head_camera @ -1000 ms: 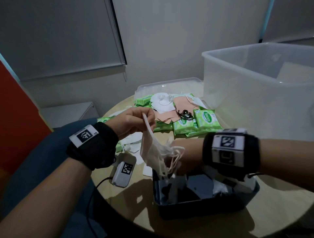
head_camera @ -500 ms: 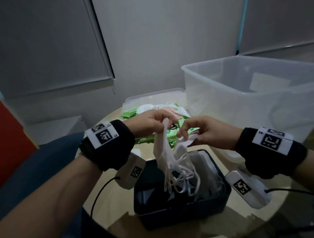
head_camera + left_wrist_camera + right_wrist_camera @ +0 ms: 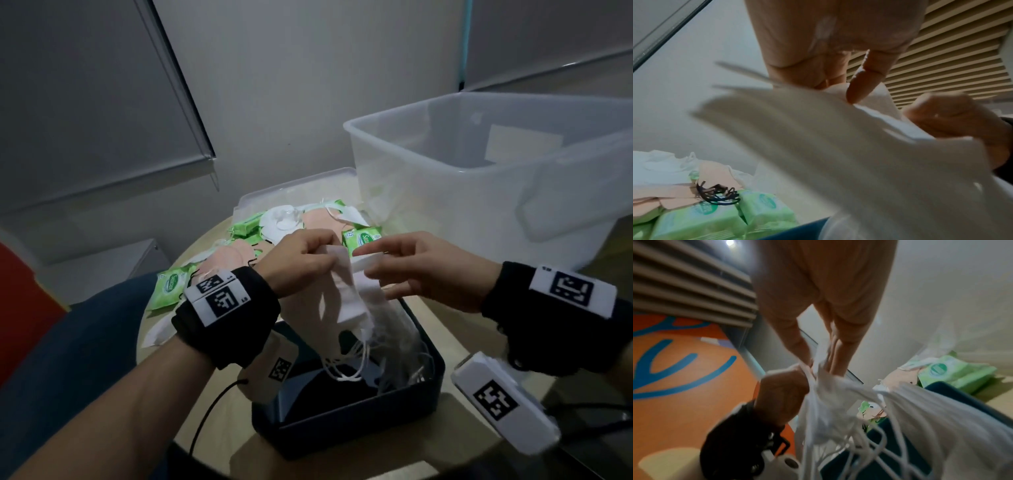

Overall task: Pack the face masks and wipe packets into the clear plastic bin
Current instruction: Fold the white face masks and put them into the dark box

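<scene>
My left hand (image 3: 320,255) grips the top of a bunch of white face masks (image 3: 342,301), whose ear loops hang down into a dark box (image 3: 346,414). My right hand (image 3: 368,265) pinches the same bunch from the right, thumb and index on its upper edge. In the left wrist view my left hand (image 3: 857,91) holds the white face masks (image 3: 838,146). In the right wrist view my right hand (image 3: 824,363) holds the white face masks (image 3: 840,402). The clear plastic bin (image 3: 445,178) stands at the back right. Green wipe packets (image 3: 361,240) and peach masks (image 3: 317,221) lie behind the hands.
The loose pile sits partly on a clear lid (image 3: 291,186) at the round table's far side. More wipe packets (image 3: 169,287) lie near the left table edge (image 3: 144,329). White tracker units hang from both wrists; the right one (image 3: 500,401) is beside the dark box.
My right hand rose out of the dark box and took hold of the masks next to my left hand. The bunch now hangs higher over the box.
</scene>
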`<action>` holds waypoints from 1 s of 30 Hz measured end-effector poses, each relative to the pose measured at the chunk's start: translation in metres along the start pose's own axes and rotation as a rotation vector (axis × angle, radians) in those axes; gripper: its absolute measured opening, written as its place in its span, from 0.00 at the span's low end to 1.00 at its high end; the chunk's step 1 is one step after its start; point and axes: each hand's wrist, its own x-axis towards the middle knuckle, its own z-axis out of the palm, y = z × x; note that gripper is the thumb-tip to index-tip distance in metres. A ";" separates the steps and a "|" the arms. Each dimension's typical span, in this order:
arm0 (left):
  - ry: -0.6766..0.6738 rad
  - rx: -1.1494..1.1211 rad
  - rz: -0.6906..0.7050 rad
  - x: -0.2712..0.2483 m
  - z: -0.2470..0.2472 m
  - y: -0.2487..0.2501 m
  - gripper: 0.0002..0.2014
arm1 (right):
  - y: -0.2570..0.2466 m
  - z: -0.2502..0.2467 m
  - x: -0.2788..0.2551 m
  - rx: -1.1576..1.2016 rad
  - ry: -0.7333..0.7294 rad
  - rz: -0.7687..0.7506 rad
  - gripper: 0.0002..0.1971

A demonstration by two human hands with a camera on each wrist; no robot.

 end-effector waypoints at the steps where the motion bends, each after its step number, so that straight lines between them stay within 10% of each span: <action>1: 0.002 -0.009 0.010 0.000 0.002 0.000 0.05 | 0.003 0.003 0.001 -0.063 0.068 -0.009 0.14; 8: 0.121 -0.099 0.143 -0.003 -0.004 0.002 0.11 | 0.006 0.003 0.004 -0.072 0.178 0.032 0.17; 19: 0.075 0.476 0.121 -0.001 0.028 0.017 0.12 | -0.001 0.019 0.005 -0.061 0.044 0.087 0.13; 30: 0.067 0.323 0.437 -0.004 0.030 0.008 0.13 | -0.005 0.015 0.006 -0.080 0.080 0.003 0.17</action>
